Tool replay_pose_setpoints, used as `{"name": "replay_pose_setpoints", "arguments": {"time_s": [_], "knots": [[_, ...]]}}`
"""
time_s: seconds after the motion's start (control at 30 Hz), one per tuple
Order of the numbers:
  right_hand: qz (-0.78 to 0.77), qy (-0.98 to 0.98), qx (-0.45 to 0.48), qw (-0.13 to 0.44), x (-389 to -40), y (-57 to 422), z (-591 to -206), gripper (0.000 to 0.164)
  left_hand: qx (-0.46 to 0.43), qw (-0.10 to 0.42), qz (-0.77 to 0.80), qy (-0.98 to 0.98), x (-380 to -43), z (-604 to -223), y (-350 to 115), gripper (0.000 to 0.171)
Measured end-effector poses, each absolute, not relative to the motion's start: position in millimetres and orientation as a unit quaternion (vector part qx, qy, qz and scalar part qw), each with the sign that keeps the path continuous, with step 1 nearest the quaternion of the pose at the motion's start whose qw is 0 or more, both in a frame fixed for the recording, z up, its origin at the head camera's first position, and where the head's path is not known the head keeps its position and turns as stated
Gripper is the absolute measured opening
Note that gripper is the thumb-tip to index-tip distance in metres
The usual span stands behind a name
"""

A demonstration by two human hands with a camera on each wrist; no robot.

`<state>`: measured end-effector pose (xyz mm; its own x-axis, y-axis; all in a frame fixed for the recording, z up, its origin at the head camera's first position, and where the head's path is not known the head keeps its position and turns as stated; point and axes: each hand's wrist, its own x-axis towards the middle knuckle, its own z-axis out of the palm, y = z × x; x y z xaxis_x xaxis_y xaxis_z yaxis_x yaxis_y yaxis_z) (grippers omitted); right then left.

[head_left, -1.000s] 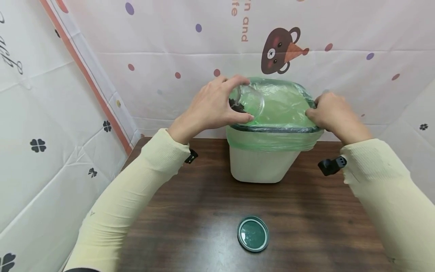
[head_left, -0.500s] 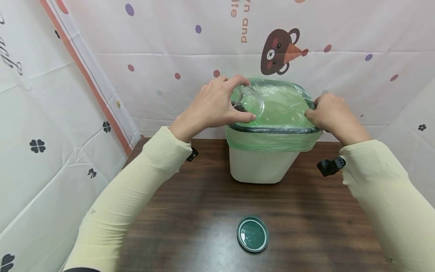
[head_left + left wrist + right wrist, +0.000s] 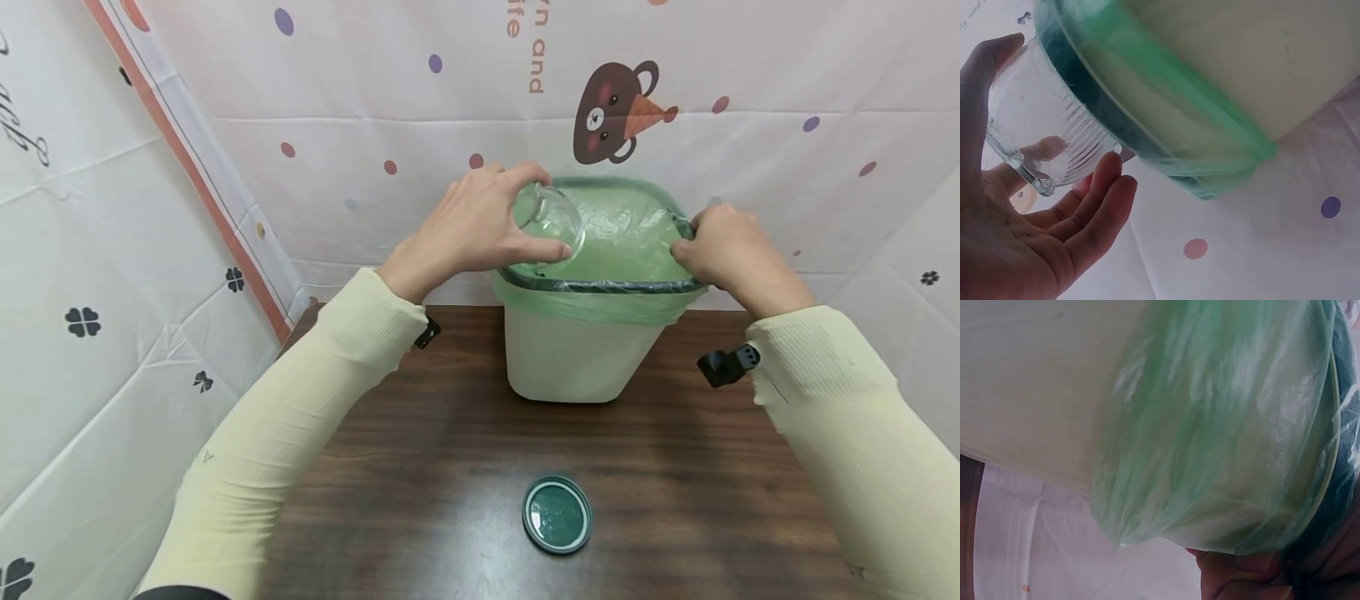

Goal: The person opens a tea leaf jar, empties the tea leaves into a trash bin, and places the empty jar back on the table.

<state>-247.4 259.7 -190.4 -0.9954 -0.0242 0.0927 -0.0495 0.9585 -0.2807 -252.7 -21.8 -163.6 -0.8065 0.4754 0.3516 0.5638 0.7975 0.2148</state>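
In the head view my left hand (image 3: 480, 221) grips a clear glass jar (image 3: 557, 218), tipped over the left side of a white bin (image 3: 577, 358). No dark contents show in the jar. The left wrist view has the jar (image 3: 1041, 119) between thumb and fingers, beside the bin's dark rim. A green plastic bag (image 3: 622, 237) lines the bin and folds over its dark rim. At the right side my right hand (image 3: 738, 250) holds the rim and bag, fingers curled over the edge. The right wrist view shows its fingers (image 3: 1241, 569) under the bag's fold.
A round green lid (image 3: 557, 514) with a pale ring lies on the dark wooden table (image 3: 420, 500), in front of the bin. Behind the bin hangs a printed white cloth (image 3: 360, 75); another covers the left side.
The dark stuff seen in the jar earlier has left it, and the jar now looks clear. The bin's bag and rim have shifted slightly. Both hands stay nearly in place.
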Motion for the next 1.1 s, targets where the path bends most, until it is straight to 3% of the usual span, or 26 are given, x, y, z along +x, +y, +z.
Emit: {"name": "replay_pose_setpoints", "arguments": {"time_s": [0.5, 0.73, 1.1], "knots": [[0.144, -0.988, 0.013, 0.044, -248.8, 260.6, -190.1, 0.022, -0.295, 0.109, -0.161, -0.936, -253.6, -153.8, -19.5, 0.077], [0.144, -0.988, 0.013, 0.045, -248.9, 258.8, -190.2, 0.022, -0.253, 0.078, -0.245, -0.933, -258.2, -151.7, -22.1, 0.073], [0.152, -0.987, 0.009, 0.041, -247.7, 259.6, -189.9, 0.023, -0.258, 0.099, -0.241, -0.930, -250.8, -157.4, -28.8, 0.075]]}}
